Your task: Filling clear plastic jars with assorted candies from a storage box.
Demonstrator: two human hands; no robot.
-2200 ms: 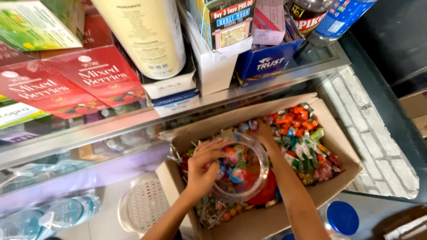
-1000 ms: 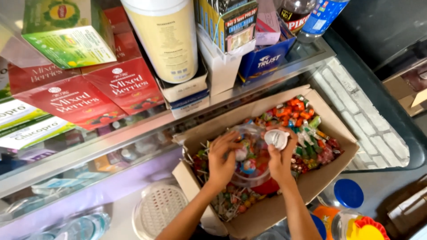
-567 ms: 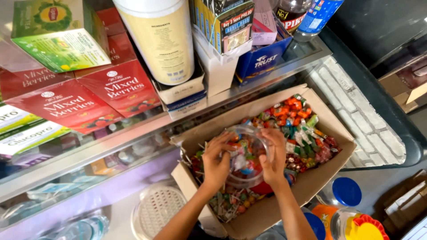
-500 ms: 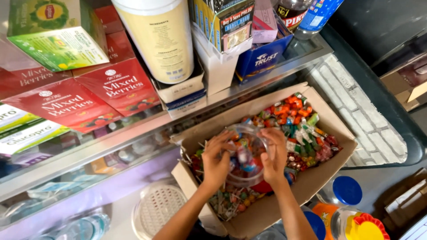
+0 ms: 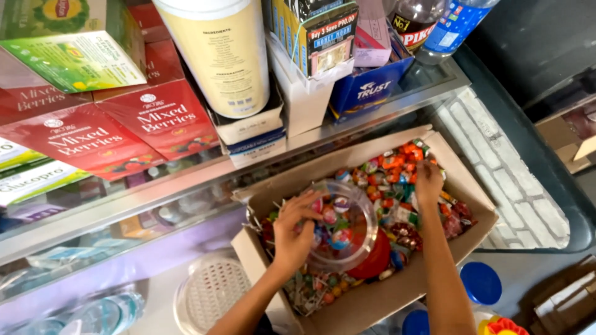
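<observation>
**Clear jar steadied in a box of sweets while the far heap is reached into**

A glass worktop [image 5: 347, 133], stacked with red cartons [image 5: 155, 118], a tall cream canister [image 5: 217, 56] and a blue box [image 5: 366, 90], is seen beyond both hands. Below it, an open cardboard box [image 5: 372, 304] is filled with loose wrapped sweets [image 5: 403, 167].

Inside the box, a clear plastic jar [image 5: 347, 226] is laid on its side, its red lid [image 5: 375, 260] on the end nearer the person, just right of the left hand [image 5: 295, 232]. The jar is transparent and rounded, and lollipops with bright wrappers are visible through its wall; how full it is cannot be judged exactly. The jar's wall is gripped by the curled fingers of the left hand.

The right hand [image 5: 428, 183] is placed beyond and to the right of the jar, fingers bent down into the orange and green sweets; whether anything is pinched cannot be told.

Several slips are judged possible. The smooth, rounded jar could be rolled out of the one-handed grip, being bedded on loose sweets. Sweets could be spilled over the low box edge beside the right hand, towards the blue lids [image 5: 481, 282] below.
</observation>
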